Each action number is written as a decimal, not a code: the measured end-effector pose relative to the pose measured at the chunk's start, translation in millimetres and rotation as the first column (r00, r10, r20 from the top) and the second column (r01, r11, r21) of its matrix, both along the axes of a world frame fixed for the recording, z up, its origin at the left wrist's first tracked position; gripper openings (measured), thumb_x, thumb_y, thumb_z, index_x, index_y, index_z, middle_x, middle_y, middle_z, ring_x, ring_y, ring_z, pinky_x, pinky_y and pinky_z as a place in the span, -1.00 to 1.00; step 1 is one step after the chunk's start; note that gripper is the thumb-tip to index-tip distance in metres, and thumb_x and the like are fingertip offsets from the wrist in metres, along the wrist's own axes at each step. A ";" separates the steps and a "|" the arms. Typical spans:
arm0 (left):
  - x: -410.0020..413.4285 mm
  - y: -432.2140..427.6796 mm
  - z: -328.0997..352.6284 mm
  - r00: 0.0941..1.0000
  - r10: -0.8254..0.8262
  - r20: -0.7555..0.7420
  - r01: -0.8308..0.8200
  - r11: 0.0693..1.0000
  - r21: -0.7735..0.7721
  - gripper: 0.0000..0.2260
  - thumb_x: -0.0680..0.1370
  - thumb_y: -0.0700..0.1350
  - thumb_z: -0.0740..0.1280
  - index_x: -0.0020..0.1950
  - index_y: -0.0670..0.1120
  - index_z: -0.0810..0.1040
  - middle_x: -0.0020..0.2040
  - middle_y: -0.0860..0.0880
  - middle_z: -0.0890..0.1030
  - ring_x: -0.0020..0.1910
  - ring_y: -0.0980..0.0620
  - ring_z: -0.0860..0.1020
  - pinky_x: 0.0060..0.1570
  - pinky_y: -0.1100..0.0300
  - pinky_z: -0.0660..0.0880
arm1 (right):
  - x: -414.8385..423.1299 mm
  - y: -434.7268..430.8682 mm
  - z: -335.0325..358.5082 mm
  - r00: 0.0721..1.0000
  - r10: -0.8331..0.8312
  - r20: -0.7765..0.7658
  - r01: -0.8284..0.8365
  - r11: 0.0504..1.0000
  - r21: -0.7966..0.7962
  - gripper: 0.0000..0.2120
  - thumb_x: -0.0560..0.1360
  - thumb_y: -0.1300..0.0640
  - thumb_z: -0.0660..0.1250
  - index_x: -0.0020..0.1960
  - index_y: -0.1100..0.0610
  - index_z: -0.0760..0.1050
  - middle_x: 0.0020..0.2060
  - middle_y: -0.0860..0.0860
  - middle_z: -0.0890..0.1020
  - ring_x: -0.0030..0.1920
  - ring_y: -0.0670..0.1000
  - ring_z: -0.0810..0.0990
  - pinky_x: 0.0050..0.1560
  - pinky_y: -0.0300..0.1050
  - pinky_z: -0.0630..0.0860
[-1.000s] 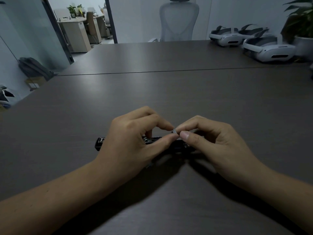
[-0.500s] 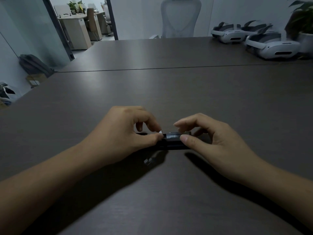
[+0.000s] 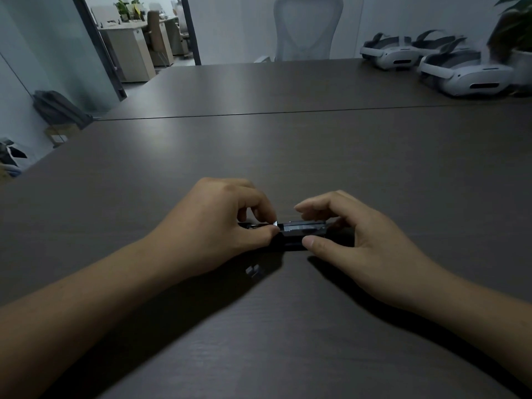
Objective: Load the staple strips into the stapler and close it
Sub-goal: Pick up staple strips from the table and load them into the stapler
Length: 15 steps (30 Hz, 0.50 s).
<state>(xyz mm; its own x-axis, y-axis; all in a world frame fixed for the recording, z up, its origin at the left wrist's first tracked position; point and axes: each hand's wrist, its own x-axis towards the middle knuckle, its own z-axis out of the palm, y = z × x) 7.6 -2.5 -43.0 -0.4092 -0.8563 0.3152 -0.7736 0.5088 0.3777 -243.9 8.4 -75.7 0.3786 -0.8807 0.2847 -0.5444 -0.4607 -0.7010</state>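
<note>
**Both hands at the stapler on the dark table**

Nearest the camera, two bare forearms reach in over the dark brown wood-grain table [image 3: 288, 156]. Just in front of the left hand's shadow a short silvery strip of staples [image 3: 253, 270] lies loose on the tabletop, near the stapler but apart from it. The left hand [image 3: 218, 226] is curled, its thumb and forefinger pinched on a small bright metal piece [image 3: 275, 223], likely a staple strip, right at the stapler's channel. The right hand [image 3: 354, 240] grips the small black stapler [image 3: 299, 233] from the other end, thumb on the near side and fingers arched over the far side. The stapler lies lengthwise across the table between the two hands, its top showing an open, shiny channel; its left end is hidden under the left hand.

Farther back on the right, white headsets [image 3: 466, 76] sit on the table beside a potted green plant [image 3: 515, 33]. A white mesh-backed office chair [image 3: 306, 27] stands behind the far edge.
</note>
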 end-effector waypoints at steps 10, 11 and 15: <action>-5.5 -1.7 0.4 0.999 -0.014 0.049 0.015 1.000 -0.023 -0.82 0.47 0.19 0.42 -0.07 0.14 0.73 -0.16 0.20 0.62 -0.20 0.20 0.56 -0.21 0.28 0.46 | -0.2 -0.9 -1.4 1.000 0.008 -0.011 -0.008 1.000 0.002 -0.68 0.55 0.11 0.52 0.26 -0.10 0.60 0.12 -0.21 0.63 0.16 -0.22 0.61 0.14 -0.46 0.42; -5.7 -1.8 0.4 0.999 -0.015 0.048 0.016 1.000 -0.020 -0.83 0.47 0.19 0.43 -0.08 0.14 0.73 -0.16 0.20 0.62 -0.20 0.20 0.56 -0.20 0.26 0.47 | -0.3 -0.9 -1.4 1.000 0.008 -0.010 -0.008 1.000 0.002 -0.68 0.55 0.11 0.52 0.26 -0.11 0.60 0.12 -0.21 0.63 0.17 -0.22 0.61 0.15 -0.46 0.42; -5.1 -2.0 0.6 0.999 -0.017 0.042 0.017 1.000 -0.006 -0.84 0.48 0.18 0.44 -0.07 0.15 0.72 -0.16 0.18 0.63 -0.19 0.17 0.58 -0.18 0.21 0.51 | 0.0 -0.9 -1.6 1.000 0.010 -0.006 -0.010 1.000 0.001 -0.69 0.54 0.11 0.52 0.25 -0.10 0.61 0.11 -0.20 0.64 0.16 -0.21 0.62 0.14 -0.45 0.43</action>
<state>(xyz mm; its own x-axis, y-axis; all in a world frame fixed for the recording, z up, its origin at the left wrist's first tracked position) 2.5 -4.5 -42.4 -0.4368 -0.8470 0.3029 -0.7799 0.5244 0.3418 -244.0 7.5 -77.4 0.3895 -0.8770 0.2814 -0.5437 -0.4656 -0.6983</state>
